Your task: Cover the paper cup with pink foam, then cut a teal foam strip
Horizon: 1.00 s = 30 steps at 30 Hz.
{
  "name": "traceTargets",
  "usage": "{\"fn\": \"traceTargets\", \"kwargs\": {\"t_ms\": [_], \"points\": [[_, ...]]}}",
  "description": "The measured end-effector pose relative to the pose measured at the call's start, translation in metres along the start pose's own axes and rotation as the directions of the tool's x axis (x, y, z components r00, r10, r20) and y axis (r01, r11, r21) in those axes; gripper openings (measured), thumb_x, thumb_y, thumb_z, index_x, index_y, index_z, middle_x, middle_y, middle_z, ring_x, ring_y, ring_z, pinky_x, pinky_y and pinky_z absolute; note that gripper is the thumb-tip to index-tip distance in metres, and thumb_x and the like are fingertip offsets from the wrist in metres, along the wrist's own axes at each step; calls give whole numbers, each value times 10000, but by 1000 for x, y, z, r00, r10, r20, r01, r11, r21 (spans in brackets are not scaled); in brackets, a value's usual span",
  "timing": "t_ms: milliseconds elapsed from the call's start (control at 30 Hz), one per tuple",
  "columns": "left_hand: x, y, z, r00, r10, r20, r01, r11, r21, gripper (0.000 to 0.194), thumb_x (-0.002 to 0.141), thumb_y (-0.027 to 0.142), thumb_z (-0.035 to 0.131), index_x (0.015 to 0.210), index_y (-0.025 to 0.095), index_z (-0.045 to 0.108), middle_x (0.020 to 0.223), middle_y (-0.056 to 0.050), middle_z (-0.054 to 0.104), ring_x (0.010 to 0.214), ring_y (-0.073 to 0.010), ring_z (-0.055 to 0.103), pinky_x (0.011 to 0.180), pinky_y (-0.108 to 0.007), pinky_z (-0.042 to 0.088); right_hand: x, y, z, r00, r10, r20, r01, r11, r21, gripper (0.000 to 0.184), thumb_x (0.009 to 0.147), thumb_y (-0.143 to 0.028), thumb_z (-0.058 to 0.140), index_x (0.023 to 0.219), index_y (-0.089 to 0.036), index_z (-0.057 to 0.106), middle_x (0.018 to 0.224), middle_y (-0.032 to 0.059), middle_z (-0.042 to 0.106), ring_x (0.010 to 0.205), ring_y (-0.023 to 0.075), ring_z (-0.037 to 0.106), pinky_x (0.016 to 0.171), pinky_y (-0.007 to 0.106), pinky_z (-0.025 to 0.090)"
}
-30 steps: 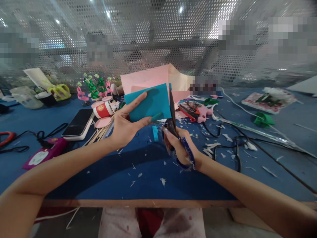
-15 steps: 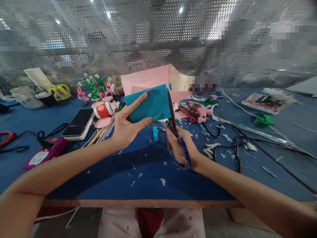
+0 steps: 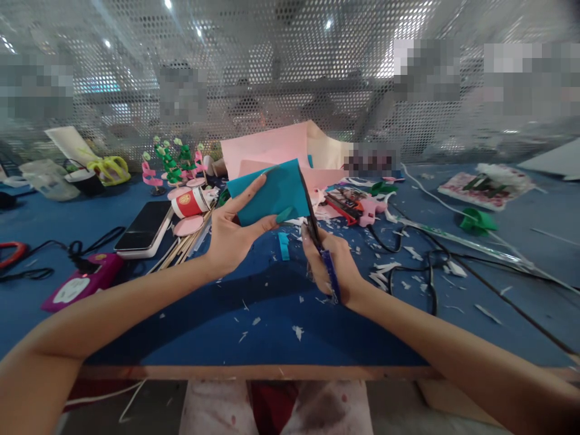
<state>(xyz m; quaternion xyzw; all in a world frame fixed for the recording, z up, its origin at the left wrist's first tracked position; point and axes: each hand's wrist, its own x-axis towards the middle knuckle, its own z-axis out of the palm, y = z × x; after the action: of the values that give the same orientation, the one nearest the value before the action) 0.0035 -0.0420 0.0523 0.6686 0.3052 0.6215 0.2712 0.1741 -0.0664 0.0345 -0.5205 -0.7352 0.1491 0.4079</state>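
Observation:
A sheet of blue paper [image 3: 276, 196] is pinched in my left hand [image 3: 233, 238], fingers behind and thumb at the lower edge, held above the table. My right hand [image 3: 335, 263] is closed round the blue handles of a pair of scissors [image 3: 313, 226]. The dark blades lie along the paper's right edge, pointing up and away. Under the paper, a small blue paper strip [image 3: 283, 246] rests on the table. Pink paper sheets [image 3: 267, 145] stand behind the blue one.
On the left are a phone [image 3: 147, 226], a purple power strip [image 3: 84, 281], wooden sticks [image 3: 181, 251], a red-and-white paper cup [image 3: 188, 202] and green-and-pink paper plants [image 3: 172, 163]. To the right lie a pink glue gun [image 3: 372, 208], black cables [image 3: 432, 275] and white scraps.
The scissors and my right hand have shifted slightly left, the blades now tilted more to the left along the paper's edge. My left hand stays nearly in place on the blue paper.

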Motion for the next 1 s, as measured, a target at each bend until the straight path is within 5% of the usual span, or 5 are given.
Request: {"fn": "traceTargets", "kwargs": {"t_ms": [467,1000], "points": [[-7,-2,4,994,-77,73,85,990,-115,600,658,304,728,1217,354,516,1265,23,546,1030,-284,597,744,-458,608,1,5,-2,995,-83,59,78,994,81,263,861,-378,357,659,-219,412,494,6,501,499,158,511,487,259,349],[-11,3,6,994,-91,53,96,991,-90,600,656,318,728,1220,323,522,1248,13,564,1000,-290,616,753,-461,606,-3,7,5,998,33,44,-41,981,192,350,872,-469,349,632,-222,408,444,-17,455,421,130,462,409,240,322]]}}
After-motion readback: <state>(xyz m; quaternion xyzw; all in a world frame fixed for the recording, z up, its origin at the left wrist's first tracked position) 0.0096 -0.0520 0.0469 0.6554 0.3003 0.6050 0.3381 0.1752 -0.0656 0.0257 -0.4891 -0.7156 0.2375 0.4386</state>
